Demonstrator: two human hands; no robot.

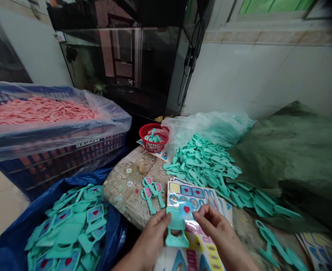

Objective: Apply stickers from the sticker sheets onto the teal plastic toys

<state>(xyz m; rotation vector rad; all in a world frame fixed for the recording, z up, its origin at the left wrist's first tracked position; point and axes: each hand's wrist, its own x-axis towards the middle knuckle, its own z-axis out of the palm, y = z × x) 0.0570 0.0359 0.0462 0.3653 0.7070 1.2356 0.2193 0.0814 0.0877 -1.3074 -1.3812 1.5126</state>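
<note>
Smooth plastic turquoise piece (176, 222), glossy sticker sheets (195, 242), rough tabletop (119, 184), shiny blue bag (16, 237)

The bare left forearm (134, 254) and right forearm (236, 250) reach forward, slanting toward each other. The left grip (156, 227) is closed, thumb laid forward on top. Just apart from it, the right grip (214, 222) pinches with thumb and forefinger, its other fingers bent.
</note>
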